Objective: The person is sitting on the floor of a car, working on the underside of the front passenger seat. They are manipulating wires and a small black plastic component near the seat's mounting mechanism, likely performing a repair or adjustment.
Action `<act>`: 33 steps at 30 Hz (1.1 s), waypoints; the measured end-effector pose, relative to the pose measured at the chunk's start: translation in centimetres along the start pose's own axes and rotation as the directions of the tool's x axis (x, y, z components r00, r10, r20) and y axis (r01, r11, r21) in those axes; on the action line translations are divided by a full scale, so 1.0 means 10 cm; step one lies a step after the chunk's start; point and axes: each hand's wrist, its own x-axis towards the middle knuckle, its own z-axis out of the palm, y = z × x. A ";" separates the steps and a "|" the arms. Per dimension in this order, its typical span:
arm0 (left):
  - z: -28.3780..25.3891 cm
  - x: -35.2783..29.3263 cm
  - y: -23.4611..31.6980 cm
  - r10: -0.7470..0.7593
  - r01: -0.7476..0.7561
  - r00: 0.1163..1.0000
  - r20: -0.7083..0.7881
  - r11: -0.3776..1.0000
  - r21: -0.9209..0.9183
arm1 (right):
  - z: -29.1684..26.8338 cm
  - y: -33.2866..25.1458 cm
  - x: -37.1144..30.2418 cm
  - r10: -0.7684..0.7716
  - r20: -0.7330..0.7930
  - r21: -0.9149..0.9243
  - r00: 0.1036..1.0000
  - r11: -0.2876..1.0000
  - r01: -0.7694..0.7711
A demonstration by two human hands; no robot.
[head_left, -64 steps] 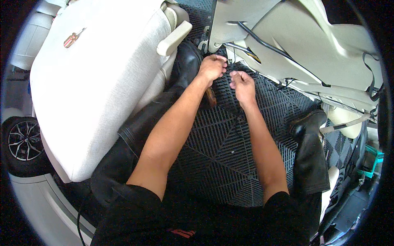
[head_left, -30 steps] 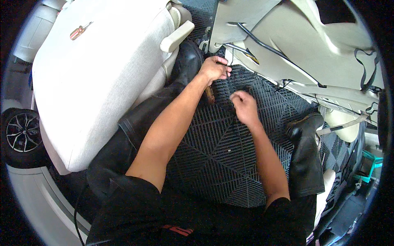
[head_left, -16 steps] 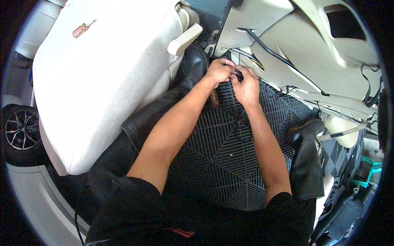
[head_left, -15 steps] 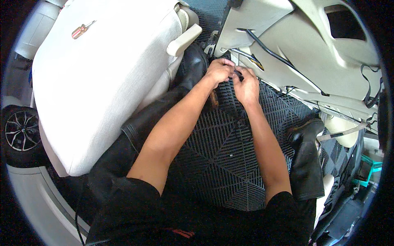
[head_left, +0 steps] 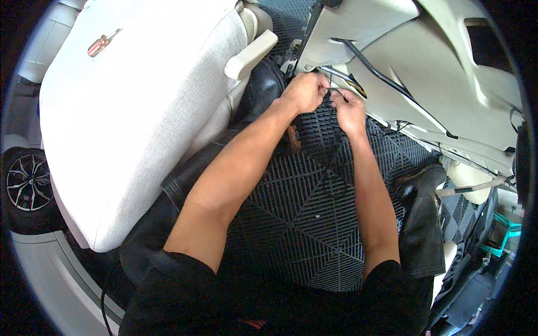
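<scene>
Beside the foot of the beige trim panel (head_left: 434, 84), my left hand (head_left: 306, 92) is closed in a pinch, its fingertips at one end of a short thin black wire (head_left: 338, 90). My right hand (head_left: 350, 115) grips the same wire between thumb and forefinger, a little to the right. The two hands are close but apart. Too little of the wire shows to tell whether it is a cable or a strip of tape. Behind the fingertips, a bundle with a yellow mark (head_left: 356, 85) lies along the panel's lower edge.
A pale cloth seat (head_left: 134, 112) with a beige lever (head_left: 251, 55) stands at left, a screwdriver (head_left: 103, 43) lying on it. Black slatted mats (head_left: 302, 224) cover the floor around my black boots (head_left: 423, 224). A black strut (head_left: 386, 78) crosses the panel. At far right stands a teal frame (head_left: 507, 231).
My right hand has drawn slightly right, widening the gap between the hands and showing the thin wire between them. My left hand has turned, its back now more in view.
</scene>
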 end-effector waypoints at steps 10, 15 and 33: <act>-0.06 0.03 -0.02 0.011 -0.009 0.999 0.033 0.998 -0.057 | 0.22 0.02 -0.30 -0.450 -0.278 -0.331 0.849 0.874 0.355; -0.07 0.02 -0.02 -0.037 0.037 0.996 0.082 0.999 0.006 | 0.17 -0.07 -0.12 -0.419 -0.195 -0.369 0.887 0.869 0.330; -0.03 -0.03 0.02 -0.002 0.001 1.000 0.018 0.997 0.082 | 0.20 0.00 -0.05 -0.255 -0.227 -0.194 0.940 0.958 0.213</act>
